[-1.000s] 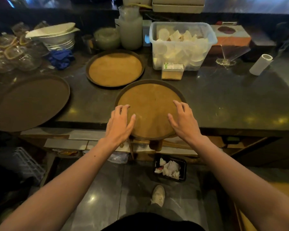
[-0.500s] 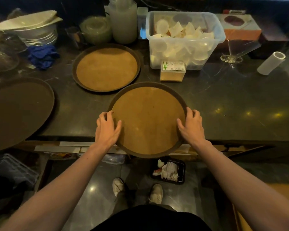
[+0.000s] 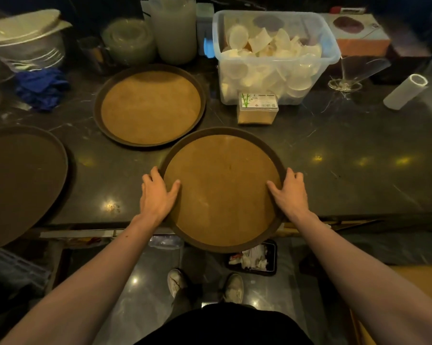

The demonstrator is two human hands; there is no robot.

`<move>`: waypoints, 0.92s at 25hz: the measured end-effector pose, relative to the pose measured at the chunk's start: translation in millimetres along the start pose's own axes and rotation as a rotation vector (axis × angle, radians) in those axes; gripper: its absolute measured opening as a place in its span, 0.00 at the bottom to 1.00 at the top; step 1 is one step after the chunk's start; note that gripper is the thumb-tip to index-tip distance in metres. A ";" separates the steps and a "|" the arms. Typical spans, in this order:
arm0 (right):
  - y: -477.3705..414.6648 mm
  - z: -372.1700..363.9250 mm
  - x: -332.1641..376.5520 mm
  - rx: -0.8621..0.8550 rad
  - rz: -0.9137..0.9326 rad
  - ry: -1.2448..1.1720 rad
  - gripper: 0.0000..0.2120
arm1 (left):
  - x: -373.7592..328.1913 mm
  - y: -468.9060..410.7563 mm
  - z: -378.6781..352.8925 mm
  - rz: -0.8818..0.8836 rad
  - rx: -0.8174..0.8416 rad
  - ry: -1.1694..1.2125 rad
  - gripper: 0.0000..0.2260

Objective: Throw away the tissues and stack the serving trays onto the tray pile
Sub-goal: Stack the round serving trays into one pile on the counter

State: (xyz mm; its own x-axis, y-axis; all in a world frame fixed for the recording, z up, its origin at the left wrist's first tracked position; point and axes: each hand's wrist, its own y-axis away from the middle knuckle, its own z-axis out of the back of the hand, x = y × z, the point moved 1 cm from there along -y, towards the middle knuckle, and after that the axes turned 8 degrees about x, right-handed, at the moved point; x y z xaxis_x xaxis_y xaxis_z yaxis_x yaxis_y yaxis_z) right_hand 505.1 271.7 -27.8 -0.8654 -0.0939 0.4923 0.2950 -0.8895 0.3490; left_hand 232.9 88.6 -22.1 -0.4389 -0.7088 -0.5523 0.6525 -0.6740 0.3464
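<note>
A round brown serving tray (image 3: 222, 188) with a cork-coloured face lies at the counter's front edge, its near part hanging over the floor. My left hand (image 3: 157, 192) grips its left rim and my right hand (image 3: 291, 192) grips its right rim. A second tray of the same kind (image 3: 150, 105) lies flat further back on the counter. A larger dark tray (image 3: 21, 180) sits at the left edge. Crumpled white tissues fill a small black bin (image 3: 254, 257) on the floor under the counter.
The dark counter (image 3: 346, 175) carries a clear tub of plastic cups (image 3: 274, 56), a small box (image 3: 257, 108), a white roll (image 3: 405, 92), a glass (image 3: 351, 73), a blue cloth (image 3: 42, 87), stacked bowls (image 3: 28, 43) and tall containers (image 3: 174, 28). My shoes (image 3: 231, 287) stand below.
The held tray has tipped back from a slant to level, and my hands have slid from its face out to its left and right rims. The view has moved closer.
</note>
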 end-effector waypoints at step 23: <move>40.4 -21.9 97.7 -0.077 0.318 -0.277 0.33 | 68.4 48.1 85.7 0.007 -0.326 0.247 0.41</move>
State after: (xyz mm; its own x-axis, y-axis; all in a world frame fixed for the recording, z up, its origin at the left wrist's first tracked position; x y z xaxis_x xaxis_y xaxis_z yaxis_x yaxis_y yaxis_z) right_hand 423.6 216.8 16.9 -0.5917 -0.2542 0.7650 0.4890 -0.8677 0.0899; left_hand 181.3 -10.1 21.8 -0.2982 -0.6145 -0.7304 0.8340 -0.5400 0.1138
